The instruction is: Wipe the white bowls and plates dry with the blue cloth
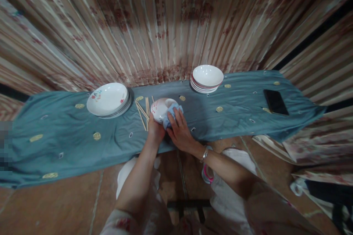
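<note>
A white bowl (158, 109) with a red pattern on its outside is tilted in my left hand (156, 129), whose fingers grip its lower left side. My right hand (180, 130) presses a crumpled light blue cloth (171, 116) against the bowl's right side. Part of the bowl is hidden by the cloth and my fingers. Just left of the bowl, several wooden chopsticks (141, 111) lie loosely, some crossing, on the blue-green tablecloth (116, 143).
A stack of white plates (108, 99) with a floral print stands at left. Stacked white bowls (207, 77) sit at the back, right of the middle. A black phone-like slab (275, 102) lies at the right end. A pleated curtain (171, 25) hangs behind the table.
</note>
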`<state>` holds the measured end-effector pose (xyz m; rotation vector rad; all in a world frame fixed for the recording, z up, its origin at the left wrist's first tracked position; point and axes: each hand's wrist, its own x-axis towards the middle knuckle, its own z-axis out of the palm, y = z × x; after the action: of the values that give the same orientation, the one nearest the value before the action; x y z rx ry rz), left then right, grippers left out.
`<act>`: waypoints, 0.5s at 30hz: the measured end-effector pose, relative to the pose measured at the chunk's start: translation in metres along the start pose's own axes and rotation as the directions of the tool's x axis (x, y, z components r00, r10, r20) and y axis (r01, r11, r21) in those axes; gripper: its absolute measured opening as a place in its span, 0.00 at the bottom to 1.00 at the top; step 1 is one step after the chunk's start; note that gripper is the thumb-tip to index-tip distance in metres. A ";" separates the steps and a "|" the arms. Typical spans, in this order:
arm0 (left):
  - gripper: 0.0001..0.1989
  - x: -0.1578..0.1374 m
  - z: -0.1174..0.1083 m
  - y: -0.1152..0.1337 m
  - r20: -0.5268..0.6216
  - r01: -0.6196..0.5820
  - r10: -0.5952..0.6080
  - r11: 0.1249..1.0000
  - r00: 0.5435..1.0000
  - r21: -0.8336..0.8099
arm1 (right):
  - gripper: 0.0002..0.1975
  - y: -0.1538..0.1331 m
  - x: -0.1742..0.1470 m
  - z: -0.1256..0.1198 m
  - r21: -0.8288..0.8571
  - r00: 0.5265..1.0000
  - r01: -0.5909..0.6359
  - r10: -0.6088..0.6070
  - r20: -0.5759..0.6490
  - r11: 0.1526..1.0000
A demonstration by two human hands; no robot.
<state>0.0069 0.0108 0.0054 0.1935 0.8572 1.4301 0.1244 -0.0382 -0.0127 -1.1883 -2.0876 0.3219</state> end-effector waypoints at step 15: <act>0.24 -0.012 0.015 0.004 -0.015 0.030 -0.032 0.995 0.999 -0.096 | 0.25 0.002 0.015 -0.012 -0.141 0.994 0.105 -0.100 0.040 0.984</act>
<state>0.0138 0.0062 0.0231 0.0955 0.7996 1.4420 0.1293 -0.0264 0.0014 -1.1590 -2.2223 0.1467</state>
